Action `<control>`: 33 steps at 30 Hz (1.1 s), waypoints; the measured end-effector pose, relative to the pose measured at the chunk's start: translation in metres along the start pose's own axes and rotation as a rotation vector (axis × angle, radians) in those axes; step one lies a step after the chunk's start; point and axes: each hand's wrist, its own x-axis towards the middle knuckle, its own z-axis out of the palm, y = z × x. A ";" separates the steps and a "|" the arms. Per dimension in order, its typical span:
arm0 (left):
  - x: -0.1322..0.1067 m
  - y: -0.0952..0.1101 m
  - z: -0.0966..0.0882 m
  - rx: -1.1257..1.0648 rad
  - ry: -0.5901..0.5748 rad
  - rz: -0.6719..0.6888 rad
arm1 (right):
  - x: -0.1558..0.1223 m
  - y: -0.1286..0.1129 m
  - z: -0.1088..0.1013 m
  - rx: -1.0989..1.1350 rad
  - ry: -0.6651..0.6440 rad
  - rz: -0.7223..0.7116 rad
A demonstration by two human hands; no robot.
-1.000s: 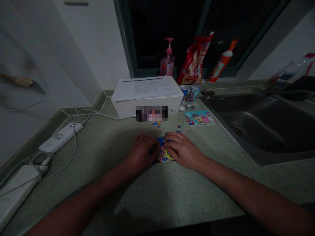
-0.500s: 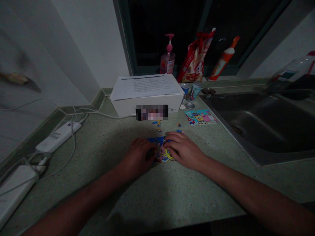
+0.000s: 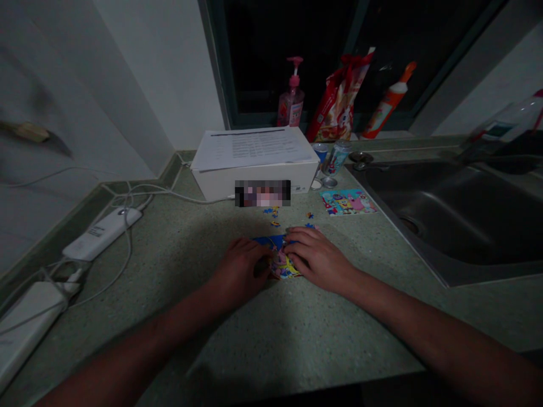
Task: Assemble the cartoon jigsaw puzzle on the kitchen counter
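A partly visible jigsaw puzzle (image 3: 280,265) with a blue, pink and yellow cartoon picture lies on the counter between my hands. My left hand (image 3: 240,268) is at its left side, closed, with curled fingers and thumb on the edge; its fingertips are partly hidden. From the right, my right hand (image 3: 320,257) lies over the puzzle with its fingers spread apart, touching the top. The hands cover both sides of the picture. Beyond them are a few loose puzzle pieces (image 3: 275,224), and one more loose piece (image 3: 310,215) lies further right.
A cartoon picture card (image 3: 348,202) lies near the steel sink (image 3: 458,220). Behind the puzzle stands a white box (image 3: 216,182) with a paper on top, two cans (image 3: 337,158) beside it. Power strips (image 3: 102,233) and cables are at left. A pump bottle (image 3: 291,104) stands by the window.
Both hands stay nearly in place on the puzzle. The whole view has shifted very slightly; nothing else visibly moves.
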 end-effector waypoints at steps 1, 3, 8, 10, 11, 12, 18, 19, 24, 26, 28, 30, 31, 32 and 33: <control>0.000 0.000 0.000 -0.001 0.002 0.004 | 0.000 0.000 0.000 -0.001 0.000 0.000; 0.000 -0.001 0.001 -0.001 0.002 0.007 | 0.000 0.000 -0.001 -0.001 -0.002 0.001; 0.000 -0.001 -0.001 0.018 -0.005 0.000 | 0.000 -0.001 -0.002 -0.010 -0.008 -0.003; 0.000 0.000 -0.002 0.019 -0.011 0.000 | 0.000 -0.001 -0.003 -0.012 -0.006 -0.007; 0.000 0.000 -0.002 0.018 -0.014 -0.001 | 0.000 -0.001 -0.003 -0.011 -0.005 -0.012; 0.000 0.000 -0.002 0.017 -0.016 0.000 | 0.001 -0.002 -0.003 -0.008 -0.002 -0.024; -0.001 -0.003 -0.003 -0.027 0.067 0.004 | 0.000 -0.012 0.002 0.043 0.008 -0.172; 0.000 -0.005 -0.006 -0.031 0.098 -0.013 | 0.000 -0.013 0.003 0.041 -0.001 -0.186; 0.006 -0.022 -0.023 0.000 0.203 -0.129 | -0.001 -0.017 0.004 0.030 -0.026 -0.199; 0.010 -0.033 -0.029 0.021 0.257 -0.196 | -0.001 -0.017 0.005 0.030 -0.025 -0.195; 0.013 -0.046 -0.033 0.015 0.324 -0.240 | -0.001 -0.017 0.006 0.028 -0.026 -0.197; 0.015 -0.060 -0.036 -0.002 0.406 -0.283 | -0.001 -0.017 0.007 0.035 -0.019 -0.203; 0.017 -0.068 -0.037 -0.017 0.443 -0.306 | 0.000 -0.017 0.008 0.045 -0.015 -0.200; 0.019 -0.074 -0.039 -0.041 0.466 -0.330 | 0.000 -0.017 0.008 0.058 -0.011 -0.191; 0.020 -0.081 -0.040 -0.068 0.506 -0.363 | 0.000 -0.016 0.007 0.071 -0.004 -0.175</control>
